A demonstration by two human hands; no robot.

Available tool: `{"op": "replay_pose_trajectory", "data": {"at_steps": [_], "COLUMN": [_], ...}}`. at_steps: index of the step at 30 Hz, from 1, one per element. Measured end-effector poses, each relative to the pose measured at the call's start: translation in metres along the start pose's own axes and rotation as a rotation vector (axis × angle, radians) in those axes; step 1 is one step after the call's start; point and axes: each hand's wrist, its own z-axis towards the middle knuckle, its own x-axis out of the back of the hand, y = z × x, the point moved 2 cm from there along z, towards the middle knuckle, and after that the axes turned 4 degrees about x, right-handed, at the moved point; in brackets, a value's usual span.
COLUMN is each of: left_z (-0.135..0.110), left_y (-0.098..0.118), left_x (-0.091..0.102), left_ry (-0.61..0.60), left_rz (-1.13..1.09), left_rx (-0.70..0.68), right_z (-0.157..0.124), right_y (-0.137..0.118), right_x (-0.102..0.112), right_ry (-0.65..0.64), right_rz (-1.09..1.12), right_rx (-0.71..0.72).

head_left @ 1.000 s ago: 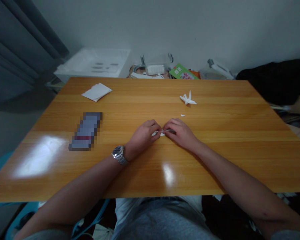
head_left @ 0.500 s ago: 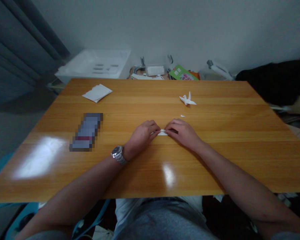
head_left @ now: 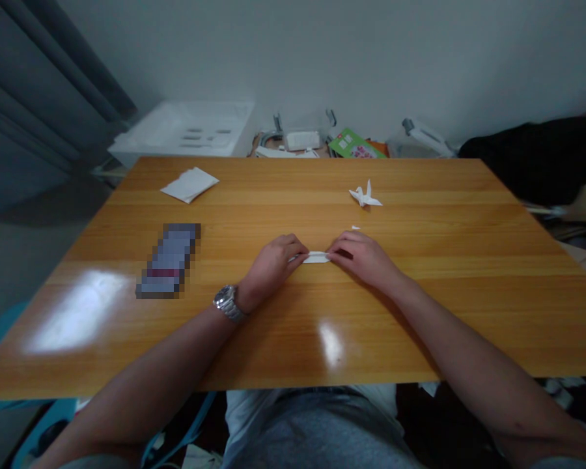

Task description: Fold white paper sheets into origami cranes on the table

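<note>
A small folded strip of white paper (head_left: 316,257) lies on the wooden table between my hands. My left hand (head_left: 277,262), with a metal watch (head_left: 228,302) on its wrist, pinches the strip's left end. At the right end, the fingertips of my right hand (head_left: 359,257) are closed on the paper. My fingers cover both ends of the strip. Just beyond my right hand lies a tiny white paper scrap (head_left: 355,228). Farther back stands a folded white paper crane (head_left: 365,195).
Several white paper sheets (head_left: 190,185) lie at the table's back left. Nearer to me is a pixelated phone-like slab (head_left: 170,259). Past the wooden table's (head_left: 420,234) far edge are a white plastic bin (head_left: 190,127), a green booklet (head_left: 354,144) and dark cloth (head_left: 527,156).
My hands have moved slightly apart along the paper strip, so more of its middle shows. The other things on the table stay in place.
</note>
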Motion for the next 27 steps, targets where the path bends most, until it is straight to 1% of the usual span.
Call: {"op": "replay_pose_trajectory", "data": {"at_steps": [8,13,16,20,23,27], "left_z": [0.0,0.0,-0.001,-0.002,-0.002,-0.001], "left_y": [-0.001,0.0,0.002,0.009,0.012,0.01], "left_x": [0.003,0.004,0.004,0.002,0.001,0.003], "left_ry": [0.005,0.002,-0.002,-0.001,0.013,0.048], "left_rz": [-0.022,0.002,0.027,0.033,0.004,-0.055], "left_rx": [0.014,0.004,-0.01,-0.031,-0.048,-0.029], "right_z": [-0.001,-0.001,-0.001,0.0,0.002,0.002], "right_y": [0.003,0.003,-0.001,-0.01,-0.015,-0.014], "right_x": [0.003,0.006,0.006,0.0,-0.004,-0.003], "right_ry": [-0.012,-0.028,0.003,0.04,0.051,0.077], "right_rz": [-0.004,0.003,0.043,0.124,0.137,0.138], "right_rx": [-0.028,-0.02,-0.019,0.015,0.029,0.018]}}
